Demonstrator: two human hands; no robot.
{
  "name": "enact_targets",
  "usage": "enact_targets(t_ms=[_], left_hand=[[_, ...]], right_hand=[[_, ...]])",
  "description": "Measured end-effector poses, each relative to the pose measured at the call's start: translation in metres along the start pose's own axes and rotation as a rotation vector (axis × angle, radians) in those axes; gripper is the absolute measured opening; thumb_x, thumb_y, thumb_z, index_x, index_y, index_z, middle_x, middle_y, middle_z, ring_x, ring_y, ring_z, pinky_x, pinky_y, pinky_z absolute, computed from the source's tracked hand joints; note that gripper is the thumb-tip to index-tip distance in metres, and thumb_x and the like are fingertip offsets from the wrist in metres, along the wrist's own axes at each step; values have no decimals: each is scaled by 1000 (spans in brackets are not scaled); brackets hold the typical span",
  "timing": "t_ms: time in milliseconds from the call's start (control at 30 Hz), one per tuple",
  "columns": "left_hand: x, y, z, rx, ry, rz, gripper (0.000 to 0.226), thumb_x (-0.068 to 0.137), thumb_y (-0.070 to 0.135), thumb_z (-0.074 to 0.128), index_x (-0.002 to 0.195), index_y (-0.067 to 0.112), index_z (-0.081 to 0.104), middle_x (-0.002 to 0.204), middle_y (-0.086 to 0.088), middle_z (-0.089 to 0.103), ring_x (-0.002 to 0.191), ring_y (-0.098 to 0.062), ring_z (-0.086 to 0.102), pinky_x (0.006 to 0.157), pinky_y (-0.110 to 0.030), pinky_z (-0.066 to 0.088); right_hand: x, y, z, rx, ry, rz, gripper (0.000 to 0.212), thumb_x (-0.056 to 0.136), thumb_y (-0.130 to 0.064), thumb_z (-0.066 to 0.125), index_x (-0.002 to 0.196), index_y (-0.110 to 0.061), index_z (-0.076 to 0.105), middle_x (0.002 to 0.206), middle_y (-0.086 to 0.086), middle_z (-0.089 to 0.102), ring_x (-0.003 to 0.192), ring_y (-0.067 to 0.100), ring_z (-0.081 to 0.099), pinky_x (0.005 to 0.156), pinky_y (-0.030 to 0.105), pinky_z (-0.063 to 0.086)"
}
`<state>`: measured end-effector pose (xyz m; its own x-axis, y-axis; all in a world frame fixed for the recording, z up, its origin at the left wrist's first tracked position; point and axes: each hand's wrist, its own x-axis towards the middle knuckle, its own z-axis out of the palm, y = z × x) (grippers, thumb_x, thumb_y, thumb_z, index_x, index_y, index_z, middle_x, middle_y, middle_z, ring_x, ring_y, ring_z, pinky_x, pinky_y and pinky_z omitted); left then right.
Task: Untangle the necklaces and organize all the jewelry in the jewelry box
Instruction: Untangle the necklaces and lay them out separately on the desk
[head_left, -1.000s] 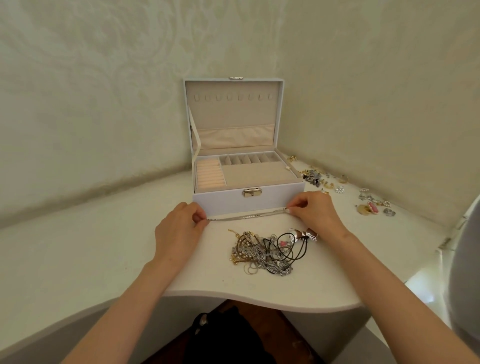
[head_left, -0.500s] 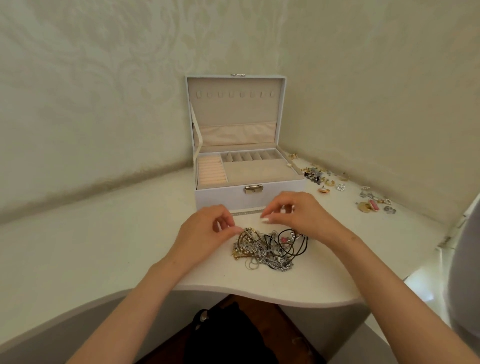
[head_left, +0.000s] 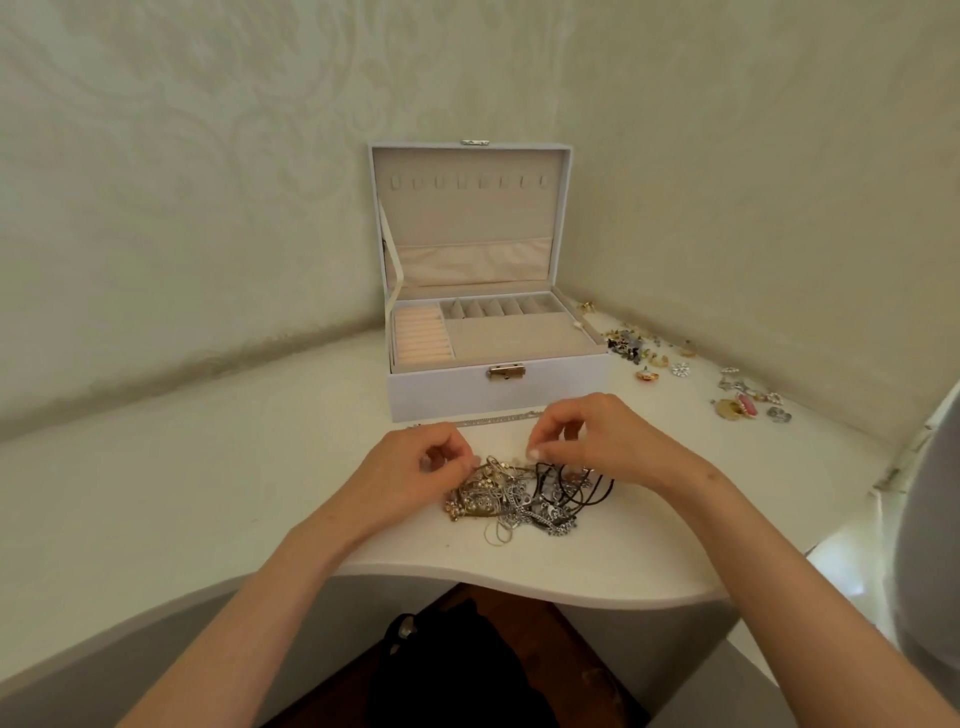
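Head view, open jewelry box (head_left: 441, 395), ring rolls (head_left: 422, 338) inside, necklace tangle (head_left: 519, 501) before it

Necklace tangle (head_left: 519, 501) before open jewelry box (head_left: 457, 395)

Jewelry box (head_left: 441, 395) shell was white with a faint lavender cast. Its lining (head_left: 467, 218) was plain beige, the ring rolls (head_left: 422, 338) peach-pink, the clasp (head_left: 505, 372) silver. Necklace tangle (head_left: 498, 499) mixed silver and gold, with black cords (head_left: 597, 488) on its right side. Chain (head_left: 493, 419) in front of the box was silver. Loose jewelry (head_left: 675, 364) on the right was gold and silver, with one pink piece (head_left: 746, 404). Desk (head_left: 208, 467) was plain white. Wall (head_left: 182, 182) was pale cream with a faint tone-on-tone swirl pattern. Bag (head_left: 457, 670) was black, floor (head_left: 561, 634) brown.
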<state>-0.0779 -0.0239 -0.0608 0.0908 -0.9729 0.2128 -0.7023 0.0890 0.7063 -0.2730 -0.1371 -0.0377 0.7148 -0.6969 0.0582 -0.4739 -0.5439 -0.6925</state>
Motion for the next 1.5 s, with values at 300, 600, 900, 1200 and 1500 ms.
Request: enact_targets(t_ms=[300, 600, 900, 1200, 1500], left_hand=[[-3, -31, 3, 591, 252, 159, 28, 85, 26, 51, 100, 13, 71, 106, 1, 69, 93, -23, 64, 73, -33, 49], [-16, -28, -5, 665, 268, 61, 23, 90, 22, 58, 111, 16, 65, 107, 0, 65, 87, -25, 65, 63, -30, 47], [-24, -40, -21, 603, 271, -40, 33, 97, 25, 42, 127, 16, 55, 128, 6, 48, 98, -19, 60, 73, -30, 45], [-23, -37, -15, 576, 258, 11, 32, 96, 17, 45, 126, 13, 57, 128, 2, 51, 100, -21, 59, 73, -30, 46], [-13, -21, -2, 473, 439, 180, 25, 83, 13, 63, 108, 15, 59, 107, -4, 53, 97, -18, 46, 79, -31, 42]], right_hand=[[14, 18, 2, -397, 158, 102, 34, 97, -21, 45, 127, -32, 58, 95, -6, 45, 104, 22, 53, 73, 26, 32], [19, 16, 2, -409, 50, 49, 31, 98, -22, 47, 124, -32, 61, 80, -17, 36, 84, 13, 45, 70, 25, 31], [26, -12, 8, -469, -81, -12, 40, 97, -45, 41, 107, -14, 65, 111, -4, 49, 106, 16, 40, 86, 31, 35], [24, -7, 5, -514, -50, 34, 41, 100, -39, 35, 102, -11, 65, 117, -1, 45, 104, 17, 38, 85, 30, 31], [15, -15, -2, -215, 135, -64, 10, 85, -25, 67, 94, -28, 70, 92, -8, 62, 83, 8, 55, 76, 26, 45]])
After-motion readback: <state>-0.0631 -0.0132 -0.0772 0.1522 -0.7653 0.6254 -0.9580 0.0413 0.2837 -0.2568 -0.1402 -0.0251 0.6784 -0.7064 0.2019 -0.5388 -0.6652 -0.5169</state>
